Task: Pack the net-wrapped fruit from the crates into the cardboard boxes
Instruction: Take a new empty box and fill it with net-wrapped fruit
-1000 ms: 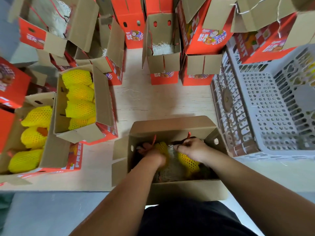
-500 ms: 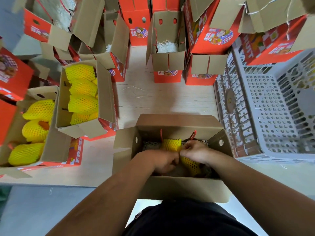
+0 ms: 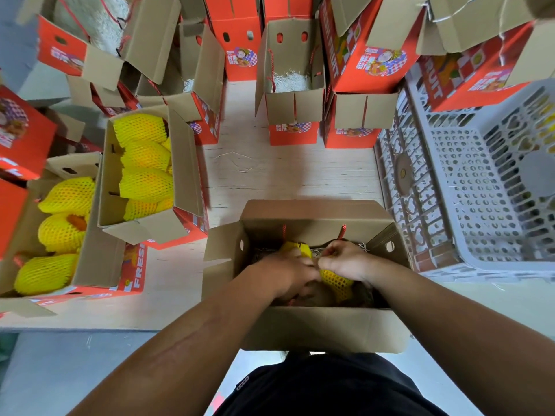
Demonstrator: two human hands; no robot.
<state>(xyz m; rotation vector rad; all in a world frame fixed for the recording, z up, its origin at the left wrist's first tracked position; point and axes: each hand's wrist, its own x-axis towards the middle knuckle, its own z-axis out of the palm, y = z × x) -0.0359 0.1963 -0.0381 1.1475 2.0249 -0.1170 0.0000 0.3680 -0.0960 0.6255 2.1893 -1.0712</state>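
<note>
Inside the open cardboard box (image 3: 324,331), net-wrapped fruit (image 3: 336,279) is being pressed down by the curled right hand (image 3: 345,259), its long axis running toward the person, while the left hand's (image 3: 288,274) fingers are hidden.

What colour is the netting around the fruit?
Yellow netting, clearest in the head view.

From the open box (image 3: 315,328), bare tabletop (image 3: 288,175) runs clear toward twelve o'clock, ending at a row of red cartons (image 3: 294,133). At three o'clock a grey crate (image 3: 480,205) stands just beside the box. At ten o'clock a filled carton (image 3: 180,163) leans close, leaving a narrow strip between.
</note>
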